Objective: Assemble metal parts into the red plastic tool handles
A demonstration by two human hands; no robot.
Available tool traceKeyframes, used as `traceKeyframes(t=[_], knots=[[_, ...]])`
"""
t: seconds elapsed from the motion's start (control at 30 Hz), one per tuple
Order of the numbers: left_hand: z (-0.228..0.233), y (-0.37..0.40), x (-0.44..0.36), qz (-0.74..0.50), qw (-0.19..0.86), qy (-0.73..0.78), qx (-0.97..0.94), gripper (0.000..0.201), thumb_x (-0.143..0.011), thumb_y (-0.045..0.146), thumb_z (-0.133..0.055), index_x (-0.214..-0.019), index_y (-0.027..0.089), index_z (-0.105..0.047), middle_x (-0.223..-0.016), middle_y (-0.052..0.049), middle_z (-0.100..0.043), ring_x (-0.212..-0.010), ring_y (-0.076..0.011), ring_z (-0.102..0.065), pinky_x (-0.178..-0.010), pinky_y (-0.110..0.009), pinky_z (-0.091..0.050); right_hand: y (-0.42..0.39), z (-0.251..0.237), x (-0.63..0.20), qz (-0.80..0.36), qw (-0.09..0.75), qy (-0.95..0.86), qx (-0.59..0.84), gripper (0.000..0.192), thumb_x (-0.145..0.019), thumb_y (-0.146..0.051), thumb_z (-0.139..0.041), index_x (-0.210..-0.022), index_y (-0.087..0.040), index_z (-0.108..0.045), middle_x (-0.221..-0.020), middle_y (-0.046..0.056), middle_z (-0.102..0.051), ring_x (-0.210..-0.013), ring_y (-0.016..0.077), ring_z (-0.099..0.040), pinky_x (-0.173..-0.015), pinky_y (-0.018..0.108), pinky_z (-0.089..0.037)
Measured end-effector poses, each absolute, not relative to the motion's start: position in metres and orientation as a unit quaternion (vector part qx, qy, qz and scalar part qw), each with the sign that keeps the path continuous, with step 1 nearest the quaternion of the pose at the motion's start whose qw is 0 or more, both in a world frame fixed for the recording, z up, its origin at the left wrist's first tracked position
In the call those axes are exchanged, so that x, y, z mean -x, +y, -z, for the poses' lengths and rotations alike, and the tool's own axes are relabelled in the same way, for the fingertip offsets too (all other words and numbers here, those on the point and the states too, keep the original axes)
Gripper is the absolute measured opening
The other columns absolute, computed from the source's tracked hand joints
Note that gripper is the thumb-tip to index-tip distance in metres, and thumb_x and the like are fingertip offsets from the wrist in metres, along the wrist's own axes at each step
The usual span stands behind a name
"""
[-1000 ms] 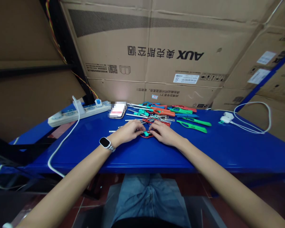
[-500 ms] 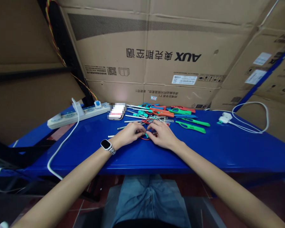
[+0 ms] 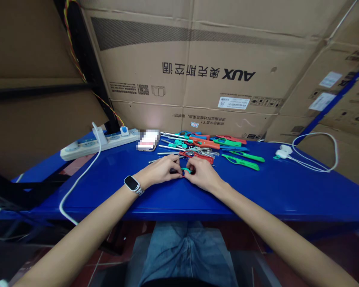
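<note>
Both grips pinch 1 small teal part (image 3: 186, 170) between fingertips: left hand (image 3: 161, 170) and right hand (image 3: 201, 173) meet low over the blue table (image 3: 113, 179), near its front edge. Just behind lie red, green and teal lighters (image 3: 215, 142) beside metal tubes (image 3: 167, 146).

We see a deep blue table (image 3: 113, 179) under a heap of lighters (image 3: 203, 142) in orange-red, green, teal and blue, their tubes silvery. A small teal part (image 3: 186, 170) shows between our hands. On the left lie a cream power strip (image 3: 98, 141) and a white cable (image 3: 77, 179); at the right, a white charger (image 3: 283, 151). Behind stands a brown cardboard box (image 3: 197, 59) with black lettering. The watch (image 3: 131, 184) is black-faced.
</note>
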State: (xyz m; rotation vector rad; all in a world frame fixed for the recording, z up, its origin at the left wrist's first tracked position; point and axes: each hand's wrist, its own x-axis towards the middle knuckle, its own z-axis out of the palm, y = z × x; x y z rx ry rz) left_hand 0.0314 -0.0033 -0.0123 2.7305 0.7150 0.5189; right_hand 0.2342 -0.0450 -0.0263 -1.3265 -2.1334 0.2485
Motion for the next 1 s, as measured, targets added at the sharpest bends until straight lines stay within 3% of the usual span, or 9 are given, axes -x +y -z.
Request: traceKeyframes(t=[0.13,0.33,0.5,0.73,1.0], knots=[[0.0174,0.0009,-0.0318,-0.184,0.139,0.238,-0.943,0.017,-0.092,0.031,-0.064,-0.090,0.019,-0.075,-0.091,-0.005,-0.059,-0.087,-0.0187,-0.058,-0.078,-0.029,-0.045,-0.0467,0.0221,-0.2335,-0.071,0.283,-0.809,0.511,0.008,-0.078,-0.014,-0.065,-0.084,-0.019,-0.064,-0.080,0.003,-0.063,-0.069,0.0152,-0.057,-0.062,0.026,-0.038],[0.0215,0.0041,-0.0315,-0.195,0.134,0.236,-0.942,0.023,-0.094,0.036,-0.061,-0.092,0.020,-0.076,-0.090,-0.005,-0.059,-0.085,-0.0186,-0.057,-0.077,-0.029,-0.046,-0.0496,0.0194,-0.2345,-0.027,0.239,-0.822,0.516,0.007,-0.083,-0.018,-0.062,-0.084,-0.019,-0.069,-0.084,0.005,-0.063,-0.071,0.0162,-0.059,-0.061,0.026,-0.037],[0.0197,0.0021,-0.0325,-0.186,0.116,0.242,-0.945,0.019,-0.093,0.032,-0.063,-0.092,0.019,-0.076,-0.090,-0.005,-0.059,-0.086,-0.0187,-0.057,-0.077,-0.029,-0.046,-0.0500,0.0221,-0.2343,-0.026,0.242,-0.815,0.527,0.007,-0.084,-0.018,-0.061,-0.085,-0.018,-0.069,-0.086,0.005,-0.063,-0.073,0.0172,-0.060,-0.063,0.027,-0.038],[0.0196,0.0016,-0.0325,-0.203,0.136,0.241,-0.939,0.027,-0.094,0.040,-0.059,-0.092,0.019,-0.077,-0.088,-0.005,-0.060,-0.084,-0.0189,-0.057,-0.081,-0.032,-0.048,-0.0506,0.0220,-0.2319,-0.033,0.243,-0.805,0.540,0.005,-0.084,-0.017,-0.061,-0.084,-0.018,-0.066,-0.086,0.005,-0.062,-0.073,0.0180,-0.060,-0.064,0.028,-0.041],[0.0202,0.0020,-0.0335,-0.196,0.131,0.240,-0.942,0.021,-0.093,0.034,-0.063,-0.092,0.020,-0.077,-0.091,-0.005,-0.061,-0.086,-0.0193,-0.057,-0.078,-0.030,-0.046,-0.0509,0.0200,-0.2350,-0.026,0.215,-0.825,0.522,0.006,-0.087,-0.019,-0.061,-0.083,-0.018,-0.066,-0.087,0.005,-0.059,-0.074,0.0166,-0.059,-0.063,0.027,-0.038]])
